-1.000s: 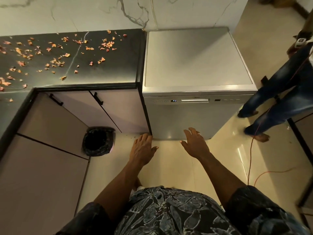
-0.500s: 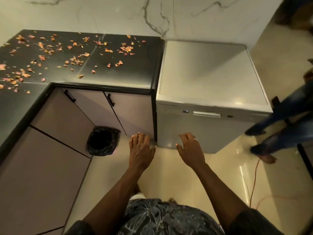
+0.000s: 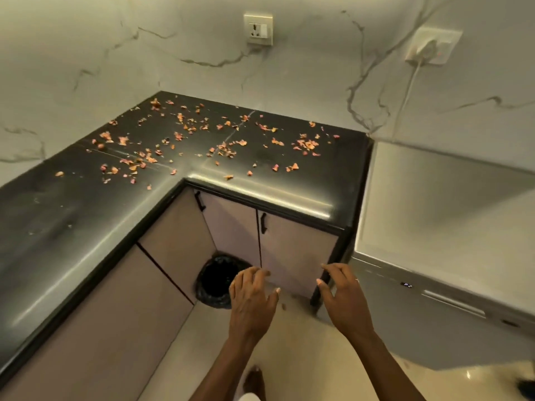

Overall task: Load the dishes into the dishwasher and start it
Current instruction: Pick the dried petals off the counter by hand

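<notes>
The silver dishwasher (image 3: 440,233) stands at the right with its door shut; a small lit display (image 3: 406,284) and a long handle (image 3: 453,302) show on its front panel. My left hand (image 3: 252,299) hovers palm down over the floor in front of the cabinets, fingers spread, holding nothing. My right hand (image 3: 344,299) hovers beside it, nearer the dishwasher's left corner, fingers apart and empty, with a ring on one finger. No dishes are in view.
A black L-shaped counter (image 3: 260,169) strewn with dried petals (image 3: 223,147) fills the left and centre. Beige cabinet doors (image 3: 295,256) sit below it. A black-lined bin (image 3: 215,285) stands in the floor corner. Two wall sockets (image 3: 258,29), one with a white plug (image 3: 428,50).
My view has swung left and up, so the dishwasher now lies at the right edge and the wall sockets appear. Both hands stay raised and empty. The standing person has left the view.
</notes>
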A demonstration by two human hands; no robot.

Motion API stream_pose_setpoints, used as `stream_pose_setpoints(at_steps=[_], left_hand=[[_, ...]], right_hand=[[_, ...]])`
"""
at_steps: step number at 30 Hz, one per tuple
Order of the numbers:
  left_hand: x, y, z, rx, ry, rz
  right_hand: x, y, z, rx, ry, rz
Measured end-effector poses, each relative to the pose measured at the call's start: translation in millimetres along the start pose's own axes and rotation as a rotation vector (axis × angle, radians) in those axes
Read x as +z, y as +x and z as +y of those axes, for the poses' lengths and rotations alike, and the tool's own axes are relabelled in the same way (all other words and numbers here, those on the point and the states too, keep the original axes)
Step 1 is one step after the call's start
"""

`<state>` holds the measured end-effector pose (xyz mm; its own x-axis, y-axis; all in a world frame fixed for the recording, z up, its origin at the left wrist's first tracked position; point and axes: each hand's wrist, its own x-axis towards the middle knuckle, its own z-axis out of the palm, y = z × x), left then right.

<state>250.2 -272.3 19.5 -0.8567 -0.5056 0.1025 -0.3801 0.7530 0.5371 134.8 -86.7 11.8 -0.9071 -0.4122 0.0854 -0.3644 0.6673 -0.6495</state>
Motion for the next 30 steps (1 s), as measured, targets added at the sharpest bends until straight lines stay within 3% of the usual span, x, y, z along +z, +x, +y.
stream_pose_setpoints(at_steps=[11,16,21,30], left_hand=[[-35,84,-66,-0.222,-0.063,-0.108],[-40,123,-76,-0.228,-0.133,-0.097],[-40,160,-83,-0.181,-0.251,-0.161],[-54,252,-58,-0.271,-0.572,-0.302]], right_hand=[[68,92,-42,0.087,0.017,-0.04],[82,147,-50,0.05,0.008,-0.086],[82,213,-58,0.001,-0.007,-0.045],[77,364,-47,0.114,-0.116,-0.067]])
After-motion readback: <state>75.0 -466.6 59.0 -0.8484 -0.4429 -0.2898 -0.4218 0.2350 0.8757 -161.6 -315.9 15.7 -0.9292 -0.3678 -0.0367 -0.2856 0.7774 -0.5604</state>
